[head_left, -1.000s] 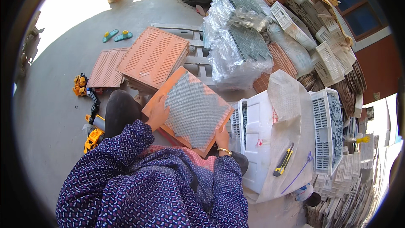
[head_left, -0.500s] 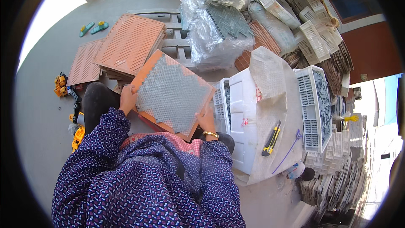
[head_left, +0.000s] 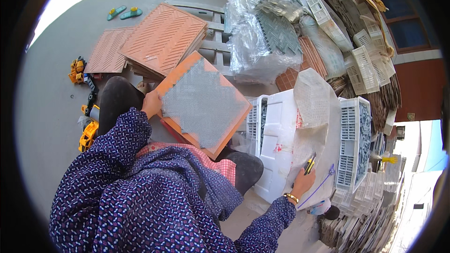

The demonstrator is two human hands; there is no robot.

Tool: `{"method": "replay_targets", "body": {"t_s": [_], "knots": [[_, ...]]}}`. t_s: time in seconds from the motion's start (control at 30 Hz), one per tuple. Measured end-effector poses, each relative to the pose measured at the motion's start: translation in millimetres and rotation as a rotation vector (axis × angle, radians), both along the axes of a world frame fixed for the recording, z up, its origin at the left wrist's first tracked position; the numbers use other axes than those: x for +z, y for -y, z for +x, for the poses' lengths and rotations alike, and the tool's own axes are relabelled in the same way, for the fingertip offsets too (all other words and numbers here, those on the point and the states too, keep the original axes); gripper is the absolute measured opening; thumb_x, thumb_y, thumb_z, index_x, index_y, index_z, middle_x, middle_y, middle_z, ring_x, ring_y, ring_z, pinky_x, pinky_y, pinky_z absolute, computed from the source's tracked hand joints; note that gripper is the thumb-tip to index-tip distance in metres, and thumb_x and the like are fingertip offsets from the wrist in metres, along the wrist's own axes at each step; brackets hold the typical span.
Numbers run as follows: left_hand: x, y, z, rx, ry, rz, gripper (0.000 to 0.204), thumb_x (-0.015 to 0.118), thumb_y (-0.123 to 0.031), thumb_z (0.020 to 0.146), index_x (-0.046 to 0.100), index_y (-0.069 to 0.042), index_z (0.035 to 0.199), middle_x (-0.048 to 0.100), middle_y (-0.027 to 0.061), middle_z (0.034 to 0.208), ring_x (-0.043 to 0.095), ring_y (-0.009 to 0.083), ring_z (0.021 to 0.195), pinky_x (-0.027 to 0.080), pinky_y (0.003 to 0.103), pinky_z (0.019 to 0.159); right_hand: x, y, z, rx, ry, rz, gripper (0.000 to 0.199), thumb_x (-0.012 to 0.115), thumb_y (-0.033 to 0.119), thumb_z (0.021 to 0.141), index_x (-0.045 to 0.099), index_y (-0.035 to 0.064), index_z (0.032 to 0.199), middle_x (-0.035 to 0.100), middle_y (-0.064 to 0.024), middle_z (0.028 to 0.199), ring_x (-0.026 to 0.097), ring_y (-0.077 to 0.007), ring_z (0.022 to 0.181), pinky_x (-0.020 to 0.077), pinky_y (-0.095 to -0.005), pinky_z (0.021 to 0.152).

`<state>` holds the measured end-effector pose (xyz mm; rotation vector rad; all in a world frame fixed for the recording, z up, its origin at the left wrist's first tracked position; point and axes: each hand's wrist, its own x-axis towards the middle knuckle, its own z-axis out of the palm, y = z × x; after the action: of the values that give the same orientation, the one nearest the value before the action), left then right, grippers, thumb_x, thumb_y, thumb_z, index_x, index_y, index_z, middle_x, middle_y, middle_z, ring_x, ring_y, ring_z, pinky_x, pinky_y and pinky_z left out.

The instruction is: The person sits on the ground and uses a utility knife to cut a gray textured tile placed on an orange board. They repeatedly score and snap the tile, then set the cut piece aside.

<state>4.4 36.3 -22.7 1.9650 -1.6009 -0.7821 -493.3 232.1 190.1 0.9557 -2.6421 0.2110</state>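
An orange mould board (head_left: 176,76) rests tilted across my lap. On it lies a grey-green mosaic tile sheet (head_left: 201,103) under a pale mesh, its edges zigzagged. My left hand (head_left: 152,104) grips the board's left corner, the thumb over the rim. To the right, my right hand (head_left: 302,182) is closed round a yellow and black utility knife (head_left: 310,164), low over the sheeting on the white foam box (head_left: 276,133). Beside that hand a thin purple stick (head_left: 318,186) lies on the sheeting.
Orange ribbed boards (head_left: 164,37) are stacked beyond my left knee. Behind them are plastic-wrapped tile sheets (head_left: 267,33) by a pallet (head_left: 215,45). White crates (head_left: 348,145) of tile pieces flank the foam box. Toy vehicles (head_left: 89,136) and green slippers (head_left: 124,13) lie on the left floor.
My right hand has left the board's right edge, moved right and down to the foam box, and taken hold of the utility knife. My left hand still holds the board.
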Motion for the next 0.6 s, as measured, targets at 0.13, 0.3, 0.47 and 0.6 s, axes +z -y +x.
{"method": "replay_targets", "body": {"t_s": [0.13, 0.3, 0.47, 0.6], "knots": [[6.0, 26.3, 1.4, -0.038, -0.046, -0.096, 0.004, 0.053, -0.004, 0.073, 0.053, -0.001, 0.069, 0.058, 0.0189, 0.073, 0.057, 0.0377, 0.074, 0.046, 0.043, 0.065, 21.6, 17.6, 20.9, -0.033, 0.095, -0.041, 0.049, 0.060, 0.011, 0.072, 0.045, -0.0066, 0.116, 0.053, -0.0251, 0.108, 0.054, -0.0379, 0.094, 0.0430, -0.0413, 0.084], [5.3, 66.4, 4.2, -0.110, -0.069, -0.180, 0.006, 0.053, -0.004, 0.073, 0.056, 0.000, 0.069, 0.058, 0.0181, 0.072, 0.057, 0.0359, 0.072, 0.046, 0.041, 0.064, 20.0, 60.1, 84.7, 0.210, 0.665, -0.642, 0.049, 0.054, 0.004, 0.076, 0.035, -0.0032, 0.121, 0.055, -0.0156, 0.094, 0.060, -0.0240, 0.072, 0.0508, -0.0333, 0.064], [3.1, 67.4, 7.9, -0.123, -0.212, -0.064, 0.007, 0.056, -0.006, 0.072, 0.060, -0.001, 0.073, 0.060, 0.0178, 0.073, 0.059, 0.0339, 0.073, 0.046, 0.040, 0.065, -23.6, 132.2, 227.0, 0.661, 1.318, -0.185, 0.067, 0.052, 0.004, 0.080, 0.018, 0.0062, 0.137, 0.054, -0.0089, 0.081, 0.054, -0.0123, 0.053, 0.0473, -0.0255, 0.049], [7.4, 58.0, 6.7, -0.068, -0.222, -0.115, 0.008, 0.060, -0.009, 0.072, 0.060, -0.001, 0.073, 0.060, 0.0180, 0.072, 0.059, 0.0329, 0.071, 0.047, 0.038, 0.064, -95.7, 167.3, 307.1, 0.925, 1.336, 0.204, 0.060, 0.043, 0.010, 0.084, 0.018, 0.0140, 0.139, 0.056, -0.0075, 0.066, 0.056, -0.0150, 0.048, 0.0460, -0.0285, 0.045]]}}
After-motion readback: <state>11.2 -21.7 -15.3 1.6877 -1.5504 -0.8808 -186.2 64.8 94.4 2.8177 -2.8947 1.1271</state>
